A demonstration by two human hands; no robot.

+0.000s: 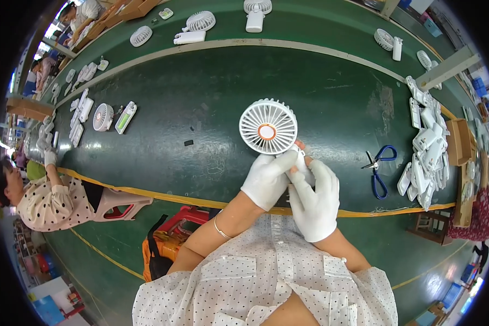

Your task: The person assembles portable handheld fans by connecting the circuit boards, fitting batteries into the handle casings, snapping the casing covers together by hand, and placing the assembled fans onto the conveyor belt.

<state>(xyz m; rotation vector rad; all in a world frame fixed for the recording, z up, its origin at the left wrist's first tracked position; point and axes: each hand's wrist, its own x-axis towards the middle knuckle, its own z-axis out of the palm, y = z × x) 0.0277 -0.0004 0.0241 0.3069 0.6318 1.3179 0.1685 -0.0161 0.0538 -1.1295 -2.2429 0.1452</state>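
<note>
A small white handheld fan [268, 127] with a round slatted grille and an orange ring at its centre is held over the near edge of the green table. My left hand [267, 180], in a white glove, is closed about the neck of the fan just under its head. My right hand [316, 202], gloved with bare fingertips, is closed on the fan's white handle, which my fingers partly cover. Blue-handled cutters [380, 171] lie on the table to the right of my hands.
White handle casings [426, 155] are piled at the right, beside a cardboard box [459, 142]. At the left lie a fan head [103, 117] and an opened handle [126, 118]. Several fans, such as this one [200, 22], sit on the far strip. A co-worker [49, 195] sits at the left.
</note>
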